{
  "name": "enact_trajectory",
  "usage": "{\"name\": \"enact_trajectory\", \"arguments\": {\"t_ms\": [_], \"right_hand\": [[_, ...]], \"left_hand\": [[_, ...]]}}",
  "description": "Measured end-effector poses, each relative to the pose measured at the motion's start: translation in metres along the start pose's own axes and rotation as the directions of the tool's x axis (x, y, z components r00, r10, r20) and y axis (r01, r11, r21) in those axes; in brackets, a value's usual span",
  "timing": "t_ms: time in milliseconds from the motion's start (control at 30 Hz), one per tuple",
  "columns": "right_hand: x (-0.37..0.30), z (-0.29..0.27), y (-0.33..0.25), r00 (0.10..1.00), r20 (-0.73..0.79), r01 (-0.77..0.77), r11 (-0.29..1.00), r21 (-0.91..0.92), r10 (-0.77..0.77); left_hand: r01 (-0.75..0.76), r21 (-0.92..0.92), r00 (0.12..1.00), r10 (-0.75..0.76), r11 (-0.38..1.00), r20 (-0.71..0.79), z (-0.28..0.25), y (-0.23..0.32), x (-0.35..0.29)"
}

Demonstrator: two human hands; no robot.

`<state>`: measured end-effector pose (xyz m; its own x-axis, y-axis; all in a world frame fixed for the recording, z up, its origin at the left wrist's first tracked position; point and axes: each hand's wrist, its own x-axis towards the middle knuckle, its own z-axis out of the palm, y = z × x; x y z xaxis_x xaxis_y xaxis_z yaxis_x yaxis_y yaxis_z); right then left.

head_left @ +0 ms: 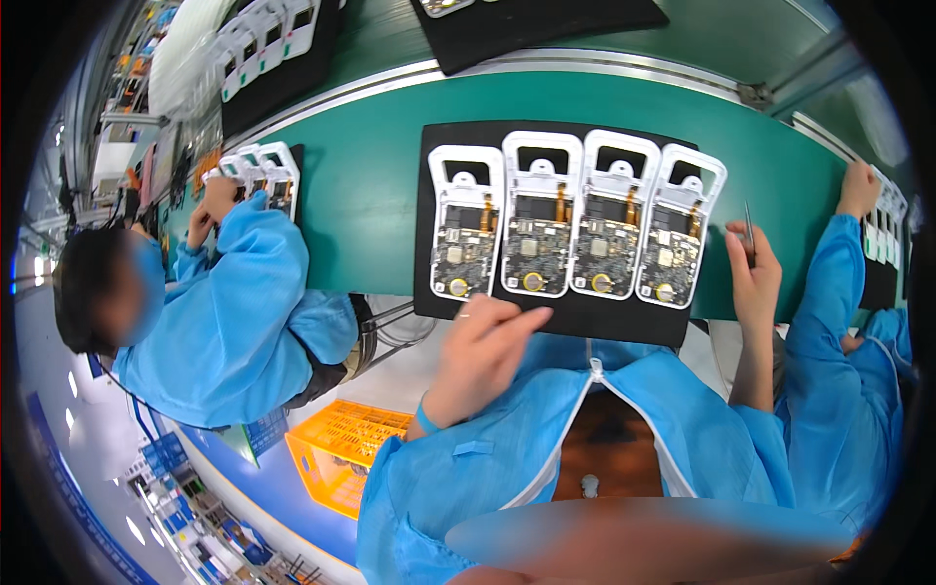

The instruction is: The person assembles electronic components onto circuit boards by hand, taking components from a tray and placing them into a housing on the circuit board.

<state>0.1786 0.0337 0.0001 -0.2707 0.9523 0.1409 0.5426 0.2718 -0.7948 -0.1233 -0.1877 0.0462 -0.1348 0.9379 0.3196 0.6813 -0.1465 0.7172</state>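
Four white-framed device housings with exposed circuit boards lie side by side on a black mat; the leftmost housing [466,224] is closest to my left hand [478,351]. That hand is over the mat's near edge, index finger stretched to the right and the others partly bent, with nothing visible in it. Beside the rightmost housing [680,226], my right hand [757,278] pinches slim metal tweezers [749,222], tip pointing away from me. Each board carries a round yellow-rimmed part at its near end and an orange flex cable higher up.
The black mat [614,320] rests on a green workbench [366,214] with a metal rail [390,78] behind it. Co-workers in blue sit left [234,312] and right [829,322], handling similar housings. An orange crate [341,439] stands on the floor at lower left.
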Motion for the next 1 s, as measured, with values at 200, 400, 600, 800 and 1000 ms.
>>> {"name": "enact_trajectory", "arguments": {"t_ms": [200,400,600,800,1000], "right_hand": [[-0.032,0.013,-0.022,0.958,0.18,-0.242,0.966,0.087,0.224],[-0.047,0.025,-0.037,0.907,0.311,-0.371,0.887,0.275,0.283],[-0.053,0.038,-0.04,0.908,0.297,-0.382,0.872,0.306,0.294],[-0.05,0.041,-0.039,0.902,0.306,-0.388,0.883,0.265,0.305],[-0.042,0.037,-0.045,0.907,0.304,-0.355,0.916,0.186,0.29]], "left_hand": [[0.514,-0.034,0.76,-0.473,0.857,-0.446,-0.047,-0.065,-0.068],[0.456,-0.072,0.764,-0.432,0.887,-0.48,-0.044,-0.089,-0.075],[0.484,-0.051,0.762,-0.449,0.874,-0.468,-0.048,-0.088,-0.072],[0.508,0.058,0.761,-0.416,0.86,-0.498,-0.038,-0.089,-0.063],[0.494,0.128,0.779,-0.373,0.86,-0.504,-0.048,-0.089,-0.057]]}}
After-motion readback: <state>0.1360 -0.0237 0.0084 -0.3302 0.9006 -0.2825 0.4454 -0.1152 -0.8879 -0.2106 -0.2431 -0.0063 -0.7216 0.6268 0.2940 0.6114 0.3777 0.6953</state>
